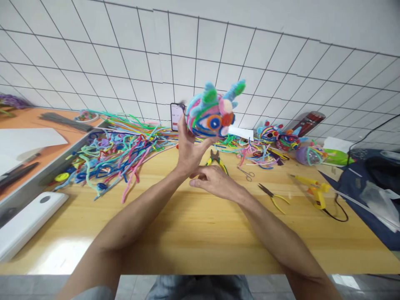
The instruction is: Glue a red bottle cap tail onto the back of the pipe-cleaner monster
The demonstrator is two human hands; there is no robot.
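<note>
My left hand (190, 152) holds up a colourful animal head made of pipe cleaners (206, 114), gripping it from below and behind. The head has light blue ears with green insides, a blue-and-orange eye and a pale pink ball on top. My right hand (214, 180) is just below my left wrist, close to it or touching. Its fingers are loosely curled in toward the thumb, and nothing shows in them. Behind the right hand lie yellow-handled pliers (215, 157), partly covered. Small scissors (246, 173) rest to the right.
Loose pipe cleaners (115, 158) pile up at the left. A phone (176, 116) leans against the tiled wall. To the right are more pliers (273, 197), a yellow glue gun (317, 192) with a cord, and finished pipe-cleaner heads (286, 141). A white device (33, 221) lies front left.
</note>
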